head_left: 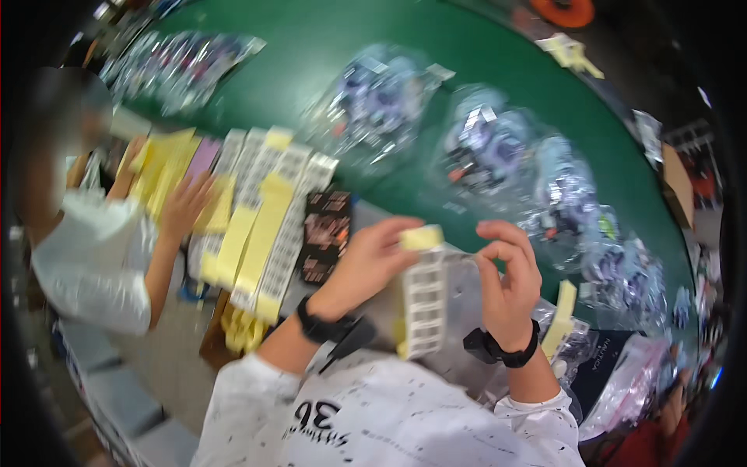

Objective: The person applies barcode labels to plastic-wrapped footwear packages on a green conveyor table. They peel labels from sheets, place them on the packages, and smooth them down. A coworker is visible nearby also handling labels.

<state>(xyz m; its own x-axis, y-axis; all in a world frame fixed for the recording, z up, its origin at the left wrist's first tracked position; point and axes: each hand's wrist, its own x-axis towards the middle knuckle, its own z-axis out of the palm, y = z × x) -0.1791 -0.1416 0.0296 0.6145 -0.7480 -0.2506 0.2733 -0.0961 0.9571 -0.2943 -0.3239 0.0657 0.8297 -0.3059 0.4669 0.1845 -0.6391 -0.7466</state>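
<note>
My left hand (372, 261) pinches the top of a white sticker strip (425, 303) with a yellow back, which hangs down in front of my shirt. A folded yellow end (422, 237) shows at the fingertips. To the strip's right, my right hand (510, 280) is raised with its fingers curved and apart. I see nothing in it, though blur hides small details. Left of my left hand lies a dark printed sheet (325, 237), beside several long label strips (284, 222) with yellow backing. A grey surface (463, 327) lies beneath my hands.
Clear plastic bags with purple-blue items (377, 97) lie across the green table (303, 47), several more along its right side. At the left, a co-worker's hand (187, 204) rests on yellow sheets (159, 167). A yellow strip (559, 319) and a dark package (603, 362) lie at the right.
</note>
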